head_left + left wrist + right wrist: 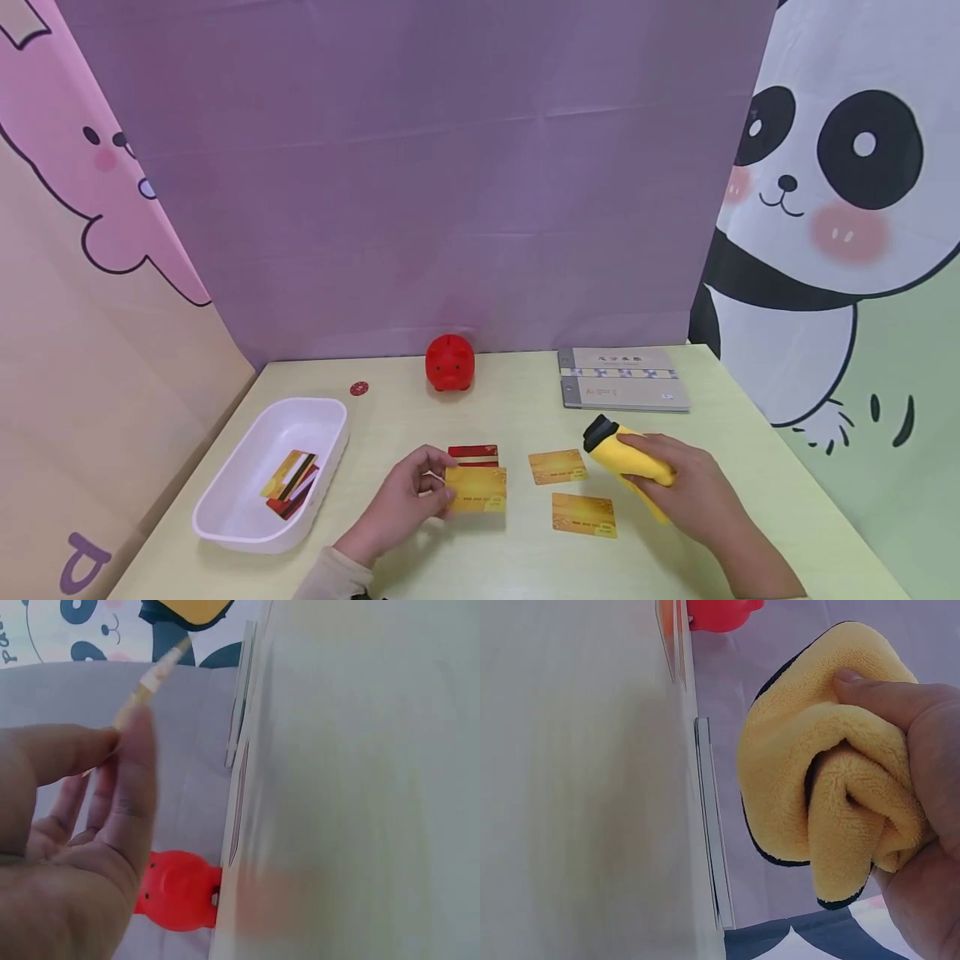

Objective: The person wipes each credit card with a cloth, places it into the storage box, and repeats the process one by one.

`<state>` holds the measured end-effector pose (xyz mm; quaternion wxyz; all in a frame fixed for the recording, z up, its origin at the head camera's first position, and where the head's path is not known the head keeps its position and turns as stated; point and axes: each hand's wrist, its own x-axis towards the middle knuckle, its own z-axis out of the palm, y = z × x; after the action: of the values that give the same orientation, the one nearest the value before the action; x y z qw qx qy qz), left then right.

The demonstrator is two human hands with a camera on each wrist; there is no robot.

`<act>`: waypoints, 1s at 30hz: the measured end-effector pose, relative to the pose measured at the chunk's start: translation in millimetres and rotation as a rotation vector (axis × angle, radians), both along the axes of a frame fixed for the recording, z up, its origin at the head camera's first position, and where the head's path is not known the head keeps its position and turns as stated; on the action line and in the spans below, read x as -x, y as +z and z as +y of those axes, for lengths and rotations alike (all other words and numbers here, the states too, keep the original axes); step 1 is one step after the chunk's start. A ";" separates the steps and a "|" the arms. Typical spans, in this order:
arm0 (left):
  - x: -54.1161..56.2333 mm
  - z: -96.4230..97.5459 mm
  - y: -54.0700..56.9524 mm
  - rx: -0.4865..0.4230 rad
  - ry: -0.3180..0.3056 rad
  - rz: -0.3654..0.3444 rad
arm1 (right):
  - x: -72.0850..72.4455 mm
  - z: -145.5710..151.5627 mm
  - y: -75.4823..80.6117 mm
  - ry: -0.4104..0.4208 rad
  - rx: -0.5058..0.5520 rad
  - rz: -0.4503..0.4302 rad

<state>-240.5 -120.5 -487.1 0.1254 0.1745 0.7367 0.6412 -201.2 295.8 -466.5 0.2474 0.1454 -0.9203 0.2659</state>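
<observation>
Between thumb and fingers, my left hand (408, 498) pinches a gold bank card (476, 489) by its left edge, raised above the table. The left wrist view shows this card edge-on. Just behind it lies a red card (473, 456), partly covered by the gold one in the head view. My right hand (693, 487) grips a bunched yellow cloth (821, 761) with dark edging, held up off the table. Two more gold cards lie flat between the hands: an upper card (557, 467) and a lower card (583, 515).
At the left stands a white plastic bin (225, 487) with several cards (288, 483) inside. A red piggy bank (450, 363) sits at the back middle, a small red disc (359, 388) to its left. A grey album (625, 380) lies at the back right.
</observation>
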 end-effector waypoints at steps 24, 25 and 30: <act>-17.9 26.1 4.5 -0.221 0.013 -0.027 | -4.5 -25.1 12.9 0.042 0.100 0.101; -17.9 26.5 4.4 -0.221 0.012 -0.030 | -4.5 -26.0 14.2 0.049 0.098 0.113; -18.4 28.3 4.4 -0.226 0.000 -0.032 | -2.8 -33.4 21.9 0.080 0.108 0.156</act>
<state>-222.1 -92.2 -482.7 0.1169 0.1774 0.6575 0.7229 -198.5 262.4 -444.6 0.3151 0.1886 -0.8760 0.3128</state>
